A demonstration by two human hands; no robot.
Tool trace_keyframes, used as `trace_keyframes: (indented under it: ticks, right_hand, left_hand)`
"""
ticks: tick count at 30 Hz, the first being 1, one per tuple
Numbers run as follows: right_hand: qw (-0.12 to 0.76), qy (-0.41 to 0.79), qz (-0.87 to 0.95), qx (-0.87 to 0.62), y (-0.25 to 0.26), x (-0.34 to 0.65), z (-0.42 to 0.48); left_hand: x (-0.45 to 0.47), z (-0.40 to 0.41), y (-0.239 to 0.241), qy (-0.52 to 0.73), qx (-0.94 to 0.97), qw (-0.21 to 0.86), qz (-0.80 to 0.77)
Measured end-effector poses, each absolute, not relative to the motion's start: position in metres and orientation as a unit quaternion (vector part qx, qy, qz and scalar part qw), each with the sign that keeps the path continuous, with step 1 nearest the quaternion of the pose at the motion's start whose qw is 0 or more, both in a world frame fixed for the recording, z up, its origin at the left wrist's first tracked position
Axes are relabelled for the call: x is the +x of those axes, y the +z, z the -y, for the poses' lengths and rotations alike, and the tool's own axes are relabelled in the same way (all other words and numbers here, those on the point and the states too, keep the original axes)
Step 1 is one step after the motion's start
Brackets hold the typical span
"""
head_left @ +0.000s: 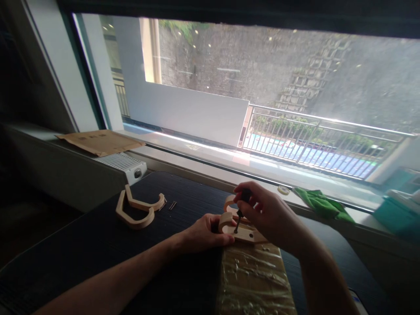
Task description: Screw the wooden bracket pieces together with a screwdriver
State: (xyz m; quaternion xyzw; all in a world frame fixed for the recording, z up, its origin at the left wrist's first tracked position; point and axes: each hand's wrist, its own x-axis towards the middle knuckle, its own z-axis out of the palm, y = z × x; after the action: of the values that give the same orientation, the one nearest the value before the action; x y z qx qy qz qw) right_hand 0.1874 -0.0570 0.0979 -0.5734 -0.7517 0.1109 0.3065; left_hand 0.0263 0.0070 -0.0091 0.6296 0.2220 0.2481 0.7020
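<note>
My right hand is closed around the dark handle of a screwdriver. The screwdriver's shaft points down, its tip at a hole or screw in a light wooden hook. A second dark spot shows farther along that hook. My left hand grips the hook's curved end, thumb along its near side. Behind it lies another wooden hook, partly hidden by my right hand. Both rest on a board or box wrapped in shiny brown tape.
Two more wooden hooks lie at the left on the dark table, with several small screws beside them. A brown paper envelope lies on the ledge. A green cloth, a tape roll and a teal container line the windowsill.
</note>
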Motion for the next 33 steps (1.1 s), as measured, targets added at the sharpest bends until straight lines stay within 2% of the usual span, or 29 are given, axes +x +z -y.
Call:
trace_keyframes:
  ticks: [3, 10, 17, 28, 33]
  right_hand:
    - [0.312, 0.118, 0.752, -0.569, 0.0972, 0.1870, 0.0562]
    - [0.319, 0.053, 0.704, -0.632, 0.0927, 0.1877, 0.0496]
    - [0.329, 0.113, 0.736, -0.580, 0.0985, 0.1869, 0.0580]
    - [0.305, 0.028, 0.716, -0.627, 0.0944, 0.1903, 0.0503]
    - [0.299, -0.021, 0.738, -0.604, 0.1009, 0.1859, 0.0560]
  left_hand:
    - [0.0264, -0.0062, -0.0061, 0.245, 0.636, 0.694, -0.231]
    - [0.0261, -0.0077, -0.0095, 0.242, 0.637, 0.689, -0.246]
    - [0.0253, -0.0085, -0.0108, 0.239, 0.649, 0.676, -0.254]
    - [0.0265, -0.0073, -0.0092, 0.243, 0.639, 0.686, -0.248]
    - [0.0264, -0.0068, -0.0064, 0.240, 0.643, 0.680, -0.258]
